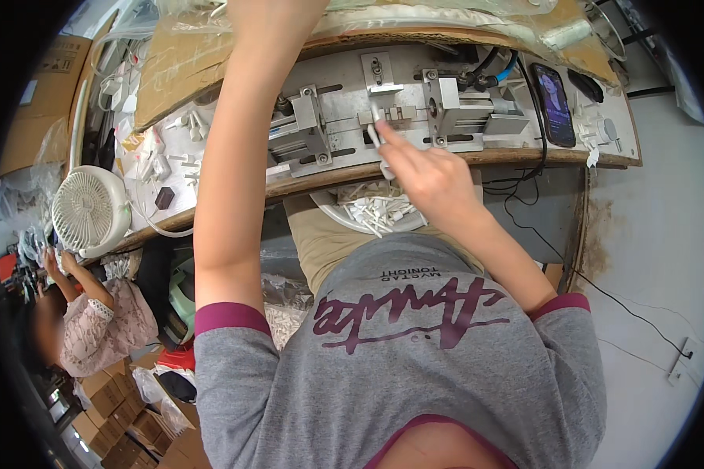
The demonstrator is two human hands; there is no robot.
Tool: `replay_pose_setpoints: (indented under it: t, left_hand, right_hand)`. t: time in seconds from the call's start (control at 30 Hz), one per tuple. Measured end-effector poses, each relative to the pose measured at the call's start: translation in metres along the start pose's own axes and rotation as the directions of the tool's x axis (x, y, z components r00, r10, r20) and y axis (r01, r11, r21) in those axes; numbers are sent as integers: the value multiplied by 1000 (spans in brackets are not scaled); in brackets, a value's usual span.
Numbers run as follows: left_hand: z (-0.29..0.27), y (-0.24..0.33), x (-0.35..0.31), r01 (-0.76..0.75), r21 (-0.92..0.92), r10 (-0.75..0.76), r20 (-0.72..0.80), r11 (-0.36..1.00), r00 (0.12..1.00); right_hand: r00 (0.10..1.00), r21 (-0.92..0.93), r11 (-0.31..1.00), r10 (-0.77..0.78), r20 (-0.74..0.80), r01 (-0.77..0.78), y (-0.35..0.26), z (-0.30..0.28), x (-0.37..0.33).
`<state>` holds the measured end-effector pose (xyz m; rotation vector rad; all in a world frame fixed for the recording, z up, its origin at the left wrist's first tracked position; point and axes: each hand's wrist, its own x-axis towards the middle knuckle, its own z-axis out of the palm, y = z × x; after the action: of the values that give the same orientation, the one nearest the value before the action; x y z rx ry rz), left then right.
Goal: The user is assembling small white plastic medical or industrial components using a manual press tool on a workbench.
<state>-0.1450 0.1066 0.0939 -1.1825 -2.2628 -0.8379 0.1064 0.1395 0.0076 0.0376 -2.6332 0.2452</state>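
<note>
My left arm reaches far forward over the bench. Only the wrist and part of my left hand (278,14) show at the top edge; the fingers are out of the picture. My right hand (436,178) is at the front of a metal clamping fixture (399,114). Its fingers close on a slim white plastic rod (373,136), and the index fingertip lies by the fixture's middle. Metal blocks with cylinders stand on both sides, a left block (309,123) and a right block (444,109). In my lap, below the bench edge, a white basin (328,209) holds many white plastic pieces (377,209).
A phone (554,105) lies right of the fixture, near black cables. Cardboard (188,66) covers the back of the bench. Loose white parts (155,156) and a small white fan (91,209) are on the left. Another person (105,328) sits at far left, near stacked boxes (109,402).
</note>
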Motion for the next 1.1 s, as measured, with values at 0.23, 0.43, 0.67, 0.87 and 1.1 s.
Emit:
replay_pose_setpoints:
  t: [0.23, 0.43, 0.67, 0.87, 1.1]
  left_hand:
    - [36, -12, 27, -143, 181, 121, 128, 973, 984]
    - [-25, 14, -24, -277, -232, 270, -63, 932, 961]
    - [-72, 39, -111, -85, -415, 137, 97, 906, 986]
    - [-49, 43, -172, -128, -340, 188, 148, 932, 971]
    - [-14, 42, -195, -234, -104, 254, 273, 967, 928]
  right_hand:
    - [999, -116, 993, 26, 33, -22, -2, 13, 15]
    - [990, -72, 996, 64, 124, -56, -5, 3, 21]
    - [947, 235, 942, 279, -160, -238, 61, -53, 83]
    - [972, -520, 853, -79, -220, -48, 173, -41, 169]
    - [971, -510, 859, 158, 178, -47, 190, -20, 196]
